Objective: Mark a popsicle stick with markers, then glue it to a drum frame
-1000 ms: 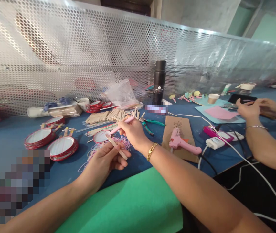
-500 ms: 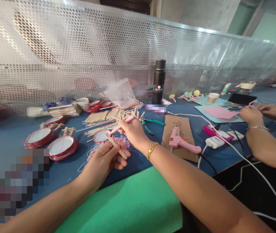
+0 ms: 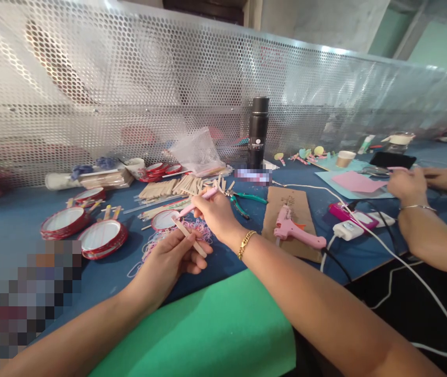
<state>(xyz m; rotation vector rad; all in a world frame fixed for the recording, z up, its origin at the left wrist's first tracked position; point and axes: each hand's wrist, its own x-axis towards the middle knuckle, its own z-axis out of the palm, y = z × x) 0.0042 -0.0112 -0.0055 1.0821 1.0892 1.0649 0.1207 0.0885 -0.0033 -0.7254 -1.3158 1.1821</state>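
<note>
A flat wooden craft stick (image 3: pixel 181 226) is pinched between the thumb and fingers of my left hand (image 3: pixel 170 254), slanting with its upper end pointing away from me. My right hand (image 3: pixel 219 213) grips a slim pink pen (image 3: pixel 187 210), its tip at or very close to the stick's upper end; whether they touch I cannot tell. Below and behind both hands lies a heap of pastel loops (image 3: pixel 153 246) that look like elastic bands. A small red-rimmed round drum (image 3: pixel 163 220) sits just beyond them. Green sheet material (image 3: pixel 208 324) spreads in front of me.
Red-rimmed drums (image 3: pixel 103 236) stand at left. Craft sticks (image 3: pixel 160 188) are piled behind my hands, beside teal-handled pliers (image 3: pixel 250 197). A pink glue gun (image 3: pixel 298 233) rests on cardboard (image 3: pixel 272 209). A black bottle (image 3: pixel 258 133) stands behind. At right, another person's hands (image 3: pixel 408 186) work near a white cable (image 3: pixel 388 248).
My hands, the stick and the pen stay almost where they were. The other person's hands have shifted slightly, and the pink piece in them now lies flatter.
</note>
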